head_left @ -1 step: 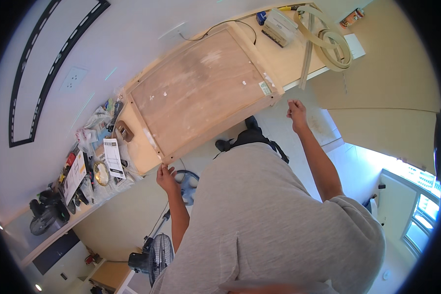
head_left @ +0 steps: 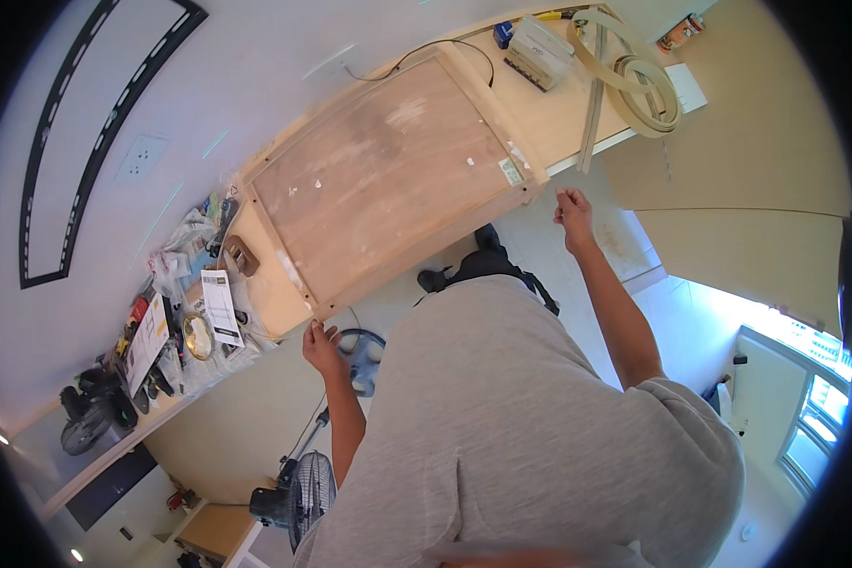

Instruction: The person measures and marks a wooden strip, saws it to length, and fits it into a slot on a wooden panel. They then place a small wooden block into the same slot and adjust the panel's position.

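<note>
A shallow wooden box or drawer-like piece (head_left: 379, 180) lies on the worktop, its brown board framed by pale wood strips, with white smears and a small label near the right corner. My left hand (head_left: 325, 347) is just off its near left corner, the fingers curled in a pinch; whether they touch the wood I cannot tell. Beyond the near right corner, my right hand (head_left: 574, 220) hangs in the air over the floor with thumb and fingers pressed together. Anything inside either pinch is too small or hidden to make out.
Rolled edge-banding strip (head_left: 648, 109), a plastic-topped box (head_left: 540, 55) and a long thin strip (head_left: 593, 104) lie at the right. Plastic bags, papers (head_left: 221, 305), a tape roll (head_left: 197, 336) and tools crowd the left. A standing fan (head_left: 308, 488) is on the floor behind my left arm.
</note>
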### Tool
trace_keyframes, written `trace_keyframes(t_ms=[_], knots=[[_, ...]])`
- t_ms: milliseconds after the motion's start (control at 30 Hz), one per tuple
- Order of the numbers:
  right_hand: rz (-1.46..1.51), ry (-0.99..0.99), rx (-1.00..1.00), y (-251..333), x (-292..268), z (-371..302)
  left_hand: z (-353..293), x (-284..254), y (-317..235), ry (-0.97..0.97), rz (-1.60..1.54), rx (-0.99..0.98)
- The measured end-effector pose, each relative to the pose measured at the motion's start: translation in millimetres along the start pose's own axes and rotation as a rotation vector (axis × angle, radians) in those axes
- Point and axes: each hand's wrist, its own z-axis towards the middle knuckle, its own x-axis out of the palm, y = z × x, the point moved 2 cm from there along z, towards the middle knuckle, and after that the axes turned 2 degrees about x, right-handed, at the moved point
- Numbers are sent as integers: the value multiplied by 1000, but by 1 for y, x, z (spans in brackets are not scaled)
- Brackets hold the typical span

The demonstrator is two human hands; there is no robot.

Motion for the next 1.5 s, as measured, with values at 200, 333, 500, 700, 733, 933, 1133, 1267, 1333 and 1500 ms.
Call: trace_keyframes(t_ms=[200,333,500,700,733,933,1133,1267,1333,1500], knots=[[-14,94,-121,44,20,20,0,-30,33,107,251,-140],[-23,163,-115,55,24,39,-23,-24,52,686,674,85],[-166,187,-315,68,40,72,-69,5,51,632,846,-167],[-447,256,-554,98,89,107,-106,50,21,589,769,-88],[-486,268,-569,103,97,112,-111,55,18,565,763,-88],[-653,298,-538,124,130,131,-135,58,15,414,814,-101],[-693,366,-414,129,137,134,-138,1,74,434,776,-286],[-653,378,-402,129,137,135,-135,-31,99,646,1148,177],[-637,355,-420,128,137,133,-139,-32,86,661,1146,62],[-585,333,-427,125,136,130,-140,46,-35,683,1196,-71]])
